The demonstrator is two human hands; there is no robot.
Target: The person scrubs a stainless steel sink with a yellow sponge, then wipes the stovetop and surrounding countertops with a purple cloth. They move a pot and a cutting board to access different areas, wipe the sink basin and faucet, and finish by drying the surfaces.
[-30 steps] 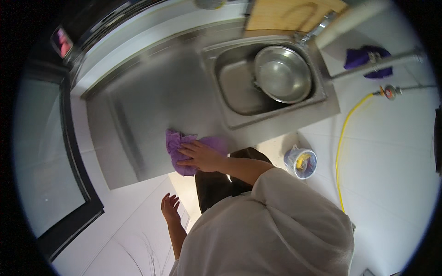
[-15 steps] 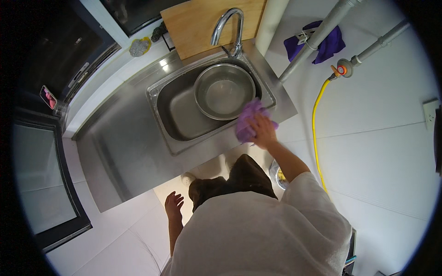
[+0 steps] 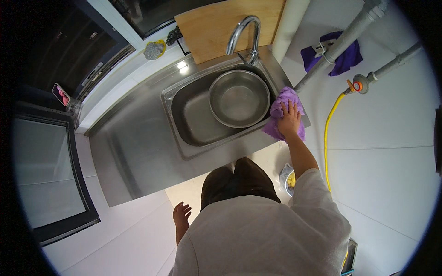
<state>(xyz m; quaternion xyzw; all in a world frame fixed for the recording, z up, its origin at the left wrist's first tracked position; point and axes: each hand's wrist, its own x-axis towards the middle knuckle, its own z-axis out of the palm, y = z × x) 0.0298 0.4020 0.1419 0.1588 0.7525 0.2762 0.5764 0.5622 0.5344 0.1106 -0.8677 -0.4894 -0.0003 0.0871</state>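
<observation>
A purple cloth [image 3: 284,110] lies bunched on the steel counter at the right end of the sink [image 3: 193,135]. On top of it is my right hand [image 3: 290,122], its fingers over the folds, holding the cloth against the right rim and counter. In the sink's right part sits a round steel basin [image 3: 240,99], just left of the cloth. My left hand [image 3: 182,214] hangs free beside my body, below the counter's front edge, with fingers apart and nothing in it.
A chrome faucet [image 3: 246,39] rises behind the basin, before a wooden board [image 3: 216,30]. A scouring pad [image 3: 154,49] and a phone [image 3: 60,94] are along the window side. At right, a yellow hose [image 3: 328,133] and a dark purple cloth [image 3: 345,57] hang. A lined bin [image 3: 288,177] stands below.
My right hand has moved the purple cloth rightward, from the sink's front right edge to the counter's right end. The view has shifted slightly. My left hand still hangs free.
</observation>
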